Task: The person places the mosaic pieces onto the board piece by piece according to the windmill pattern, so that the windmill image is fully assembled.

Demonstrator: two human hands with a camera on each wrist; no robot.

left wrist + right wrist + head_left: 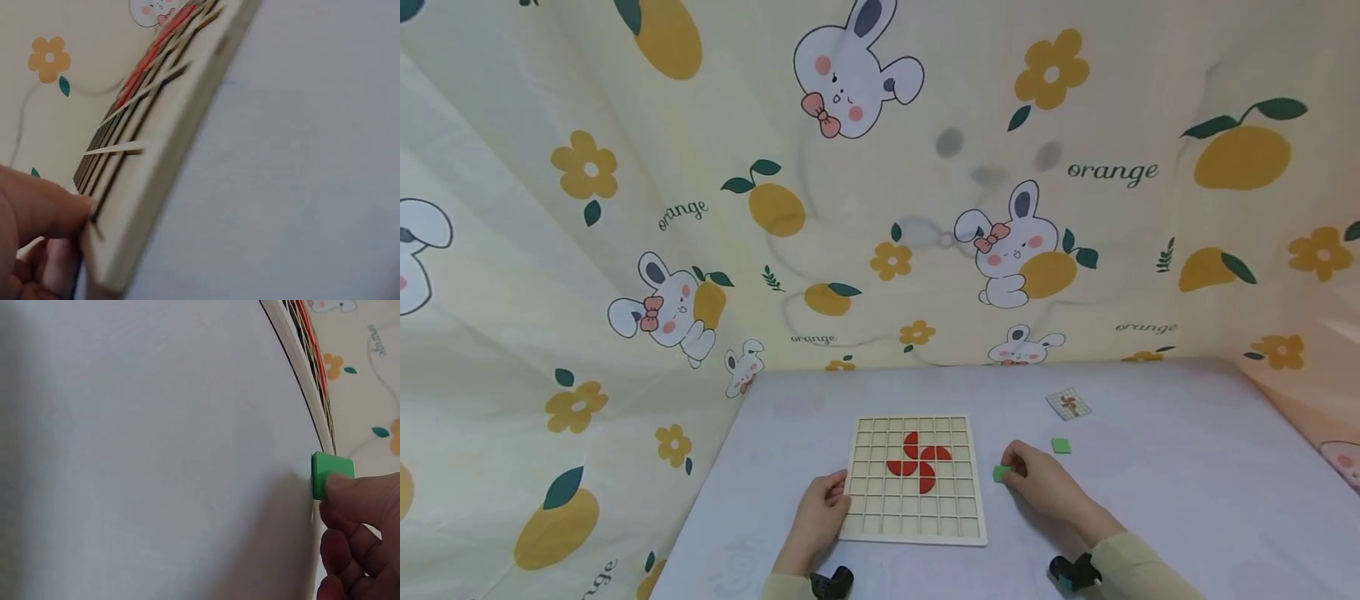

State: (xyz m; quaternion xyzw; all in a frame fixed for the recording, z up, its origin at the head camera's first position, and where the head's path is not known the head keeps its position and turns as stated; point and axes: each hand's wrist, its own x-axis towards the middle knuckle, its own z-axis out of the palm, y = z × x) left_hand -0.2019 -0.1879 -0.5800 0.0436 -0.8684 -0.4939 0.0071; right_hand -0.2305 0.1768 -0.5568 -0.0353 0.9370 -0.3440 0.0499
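A cream grid board (917, 521) lies on the table, with several red quarter-round pieces (927, 477) set in a pinwheel near its middle. My left hand (820, 510) holds the board's left edge; in the left wrist view the thumb (56, 209) lies on the rim and curled fingers show below. My right hand (1045, 482) is just right of the board and pinches a green square tile (328, 467) between thumb and fingers. Farther back, a second green square tile (1061, 446) lies on the table.
A small pattern card (1069, 404) with a grid and a coloured figure lies at the back right of the white table (1187, 467). Behind and to the sides hangs a cloth (865, 183) printed with rabbits, oranges and flowers.
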